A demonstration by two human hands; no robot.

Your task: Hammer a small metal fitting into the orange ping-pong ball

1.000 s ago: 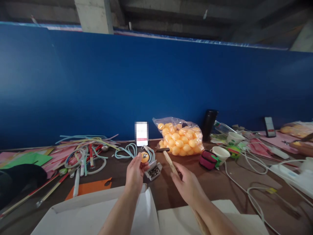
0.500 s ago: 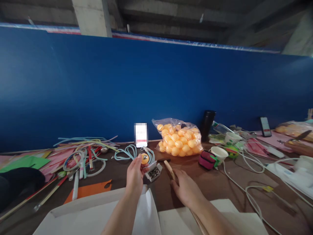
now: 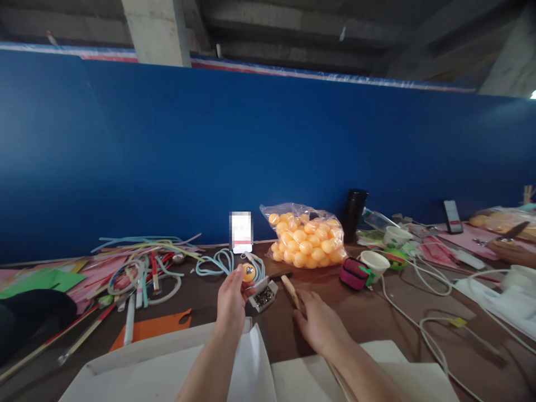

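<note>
My left hand (image 3: 231, 298) pinches an orange ping-pong ball (image 3: 248, 272) between thumb and fingers; its upper face shows a dark and silvery patch. Just below the ball sits a small open box (image 3: 263, 295) full of small metal pieces, too small to name. On the brown table, my right hand (image 3: 316, 318) has its fingers closed round a wooden stick (image 3: 290, 290) whose pale end points away from me. A similar wooden length shows under my right forearm; I cannot tell if it is the same piece. A dark, thin object (image 3: 280, 274) lies beyond the stick.
A clear bag of orange balls (image 3: 307, 240) stands at the back beside a black bottle (image 3: 355, 215). Paper cups (image 3: 375, 264), a purple pouch (image 3: 354, 273) and white cables lie right. Tubes and coloured paper (image 3: 62, 278) clutter the left. A white box (image 3: 167, 363) is in front.
Both hands keep nearly the same place and grip. The camera view has shifted very slightly; nothing else has visibly moved.
</note>
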